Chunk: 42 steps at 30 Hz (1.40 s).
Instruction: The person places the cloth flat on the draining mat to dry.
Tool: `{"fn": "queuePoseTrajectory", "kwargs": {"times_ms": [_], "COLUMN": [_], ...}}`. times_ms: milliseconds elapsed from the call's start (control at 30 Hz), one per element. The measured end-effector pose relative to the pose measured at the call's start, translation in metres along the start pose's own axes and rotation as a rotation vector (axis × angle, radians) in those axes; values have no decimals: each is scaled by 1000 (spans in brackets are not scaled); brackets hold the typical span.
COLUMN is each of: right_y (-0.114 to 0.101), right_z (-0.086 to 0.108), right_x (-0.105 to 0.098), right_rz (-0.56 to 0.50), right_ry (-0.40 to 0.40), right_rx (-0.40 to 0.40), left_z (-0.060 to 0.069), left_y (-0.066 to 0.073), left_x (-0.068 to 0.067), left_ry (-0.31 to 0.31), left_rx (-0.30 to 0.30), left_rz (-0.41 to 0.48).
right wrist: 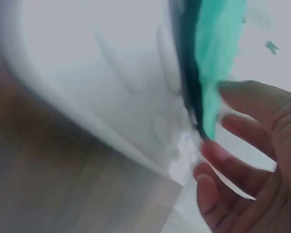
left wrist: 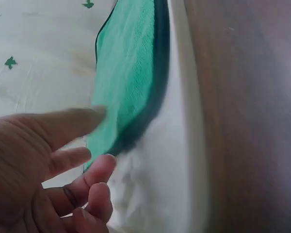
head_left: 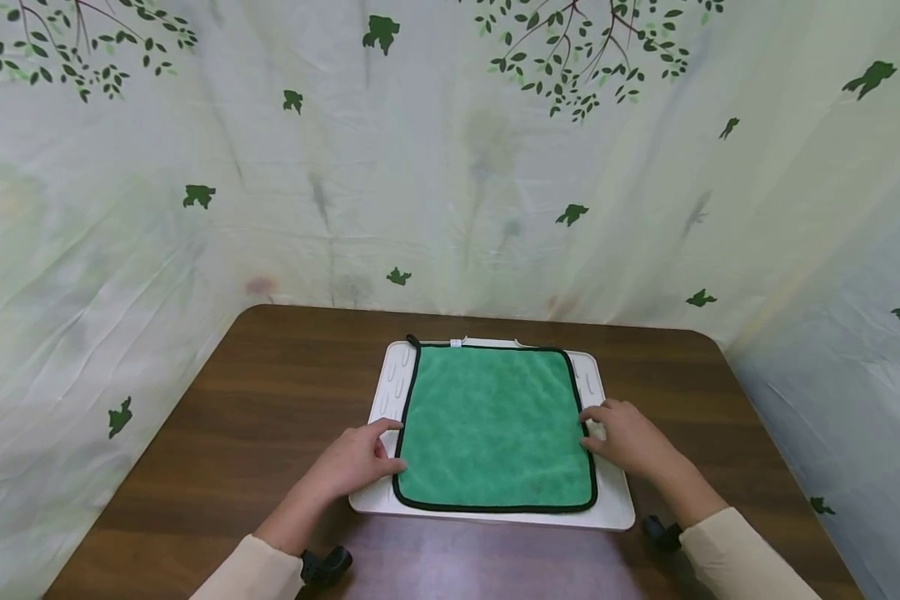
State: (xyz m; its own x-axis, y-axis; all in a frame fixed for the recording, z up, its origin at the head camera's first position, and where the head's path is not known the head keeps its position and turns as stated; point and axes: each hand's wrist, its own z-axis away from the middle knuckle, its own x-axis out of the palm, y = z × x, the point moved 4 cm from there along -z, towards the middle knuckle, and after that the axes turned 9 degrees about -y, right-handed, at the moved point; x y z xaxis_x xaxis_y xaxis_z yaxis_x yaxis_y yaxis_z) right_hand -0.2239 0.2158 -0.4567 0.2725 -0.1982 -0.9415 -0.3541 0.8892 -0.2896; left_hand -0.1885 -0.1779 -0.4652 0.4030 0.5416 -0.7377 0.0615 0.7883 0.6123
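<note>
A green cleaning cloth (head_left: 498, 425) with a black border lies spread flat over a white plastic board (head_left: 615, 504). At its upper left corner is a small black loop, and a white tag shows on the far edge. My left hand (head_left: 356, 458) is at the cloth's left edge, thumb and forefinger apart, their tips at the border. In the left wrist view the thumb (left wrist: 72, 126) reaches over the cloth. On the opposite side, my right hand (head_left: 628, 437) has its fingertips at the right border. Neither hand visibly pinches the fabric.
Beneath the board is a dark brown wooden table (head_left: 285, 392) with rounded far corners. A pale curtain (head_left: 450, 167) printed with leaves and branches hangs behind and at both sides. Black straps with devices (head_left: 326, 567) sit at both wrists.
</note>
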Motion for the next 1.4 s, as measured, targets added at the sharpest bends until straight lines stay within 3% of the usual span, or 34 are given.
{"fn": "queuePoseTrajectory", "kwargs": {"times_ms": [233,367,533,667,800,1167,1400], "right_y": [5,11,14,15,12,-21,-16], "right_z": [-44,-62,-73,-74,-66,-21,1], "right_x": [0,-1,6,11,13,18,20], "right_rz": [100,65,-3,0,19,12,-14], "right_ry": [86,13,-107,-125,-100,-127,-136], "right_rx": [-41,-23,57,103,101,-28,-7], "left_z": [-31,-49,-65,-72,-70,-44,-23], "left_y": [24,32,45,57,55,23,22], "left_x": [-1,1,10,18,22,26,24], "left_ry": [18,8,-61,-113,-133,-104,-153], "left_rx": [119,137,163,174,144,133,81], "left_rz": [-58,-104,-158,-211,-257,-331,-356]}}
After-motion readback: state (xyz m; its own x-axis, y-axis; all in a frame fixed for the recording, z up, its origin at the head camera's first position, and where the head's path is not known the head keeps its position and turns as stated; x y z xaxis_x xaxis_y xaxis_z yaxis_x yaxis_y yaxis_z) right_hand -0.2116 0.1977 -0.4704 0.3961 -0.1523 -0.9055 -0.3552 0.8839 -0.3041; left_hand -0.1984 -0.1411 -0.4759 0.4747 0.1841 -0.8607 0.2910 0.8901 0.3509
